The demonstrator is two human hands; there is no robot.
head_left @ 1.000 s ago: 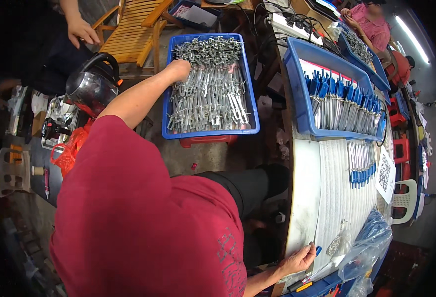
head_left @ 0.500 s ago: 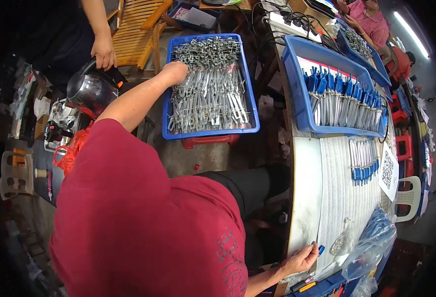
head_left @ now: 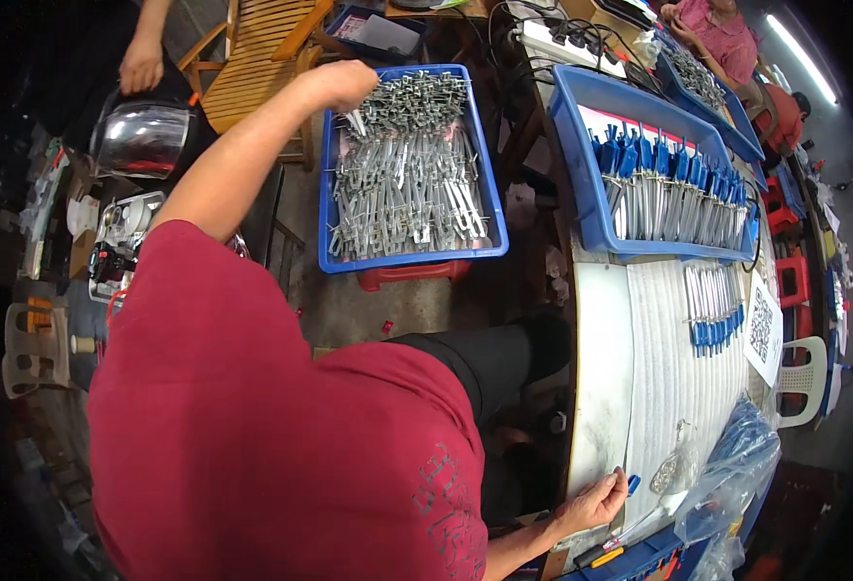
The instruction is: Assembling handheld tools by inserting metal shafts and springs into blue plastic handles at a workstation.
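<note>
Over the far left corner of a blue tray (head_left: 497, 254) is my left hand (head_left: 347, 85), its fingers curled down. A bright metal piece (head_left: 356, 122) shows just beneath it, seemingly in its grip. The tray holds many slim metal parts (head_left: 407, 194), with a heap of small metal fittings (head_left: 412, 102) at its far end. At the lower right, my right hand (head_left: 593, 501) pinches a small blue plastic piece (head_left: 633, 485) over the white worktable (head_left: 601, 387). Its fingertips partly hide that piece.
On the table, a blue bin (head_left: 581, 174) holds blue-handled metal tools; several more (head_left: 714, 305) lie in a row before it. A clear bag of small parts (head_left: 679, 470) and a blue plastic bag (head_left: 736, 455) lie nearby. Another person's hand (head_left: 142, 66) is above a kettle (head_left: 146, 137).
My left hand has moved up and away, from the tray's side to its far left corner, with a metal piece beneath it. The other person's kettle has shifted left. My right hand stays almost still.
</note>
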